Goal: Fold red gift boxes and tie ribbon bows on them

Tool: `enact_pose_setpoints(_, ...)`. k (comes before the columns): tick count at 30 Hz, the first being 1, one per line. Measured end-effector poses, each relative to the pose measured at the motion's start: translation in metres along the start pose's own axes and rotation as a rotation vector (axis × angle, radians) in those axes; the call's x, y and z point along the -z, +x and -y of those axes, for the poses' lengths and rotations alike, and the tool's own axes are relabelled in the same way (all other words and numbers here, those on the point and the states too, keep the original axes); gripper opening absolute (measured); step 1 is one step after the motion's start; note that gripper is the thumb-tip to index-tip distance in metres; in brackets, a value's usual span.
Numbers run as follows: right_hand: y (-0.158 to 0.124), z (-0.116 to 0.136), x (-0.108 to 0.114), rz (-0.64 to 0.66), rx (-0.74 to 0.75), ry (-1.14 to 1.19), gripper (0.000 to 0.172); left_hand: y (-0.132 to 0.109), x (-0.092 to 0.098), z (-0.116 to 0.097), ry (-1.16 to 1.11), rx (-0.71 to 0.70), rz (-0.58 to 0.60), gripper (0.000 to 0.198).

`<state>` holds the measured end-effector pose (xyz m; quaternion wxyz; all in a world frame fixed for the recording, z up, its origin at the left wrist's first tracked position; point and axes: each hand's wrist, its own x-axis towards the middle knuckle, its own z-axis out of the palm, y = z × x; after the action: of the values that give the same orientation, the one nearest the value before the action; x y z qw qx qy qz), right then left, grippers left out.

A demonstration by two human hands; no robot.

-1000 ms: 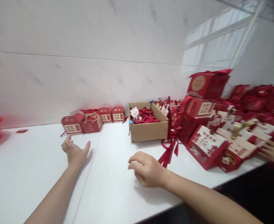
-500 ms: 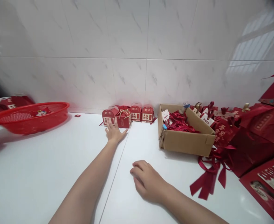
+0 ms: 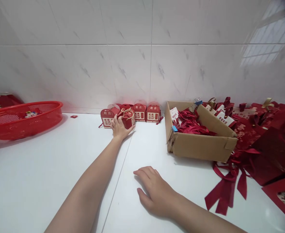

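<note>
In the head view, the left hand (image 3: 119, 130) reaches toward the back edge of the desk (image 3: 60, 181) and has its grip around a twine-tied box (image 3: 130, 121), red, with a pale bow on top. Its fingers bend over the left side of the box and its thumb lies by the lower right corner, so this grip is about as wide as the box; how firmly it presses, I cannot tell. The twine-tied box sits near the back edge, in front of a short row: an arched red box (image 3: 106, 118) just to its left, and two more red boxes (image 3: 146, 112) to its right, close to the tiled wall (image 3: 123, 71).

The right hand (image 3: 154, 191) is over the desk, well nearer the person, with its fingers curved, its thumb apart and nothing in its grip.

Along the back edge, well to the left, are a small red piece (image 3: 74, 116) and a red basket (image 3: 43, 124). To the right stands an open carton (image 3: 200, 147) filled with red ribbons (image 3: 193, 124), a blue clip (image 3: 198, 102) on its rim. Red bags (image 3: 268, 155) crowd beside it, and a loose ribbon bow (image 3: 226, 191) trails onto the desk.
</note>
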<state>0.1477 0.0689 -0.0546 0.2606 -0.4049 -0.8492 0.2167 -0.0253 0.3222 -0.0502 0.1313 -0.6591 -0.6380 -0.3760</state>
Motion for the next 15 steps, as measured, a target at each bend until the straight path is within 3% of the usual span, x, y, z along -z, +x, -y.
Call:
enact_pose_setpoints(5, 0.000, 0.001, 0.002, -0.002, 0.007, -0.003, 0.040, -0.004, -0.002, -0.017, -0.046, 0.184, -0.020, 0.082)
enact_pose_setpoints(8, 0.000, 0.001, 0.002, -0.008, 0.011, -0.005, 0.039, -0.005, -0.004, -0.020, -0.058, 0.186, 0.017, 0.092)
enact_pose_setpoints(15, 0.000, 0.000, 0.004, -0.011, 0.011, 0.022, 0.039, -0.002, -0.004, -0.016, -0.034, 0.192, -0.036, 0.083)
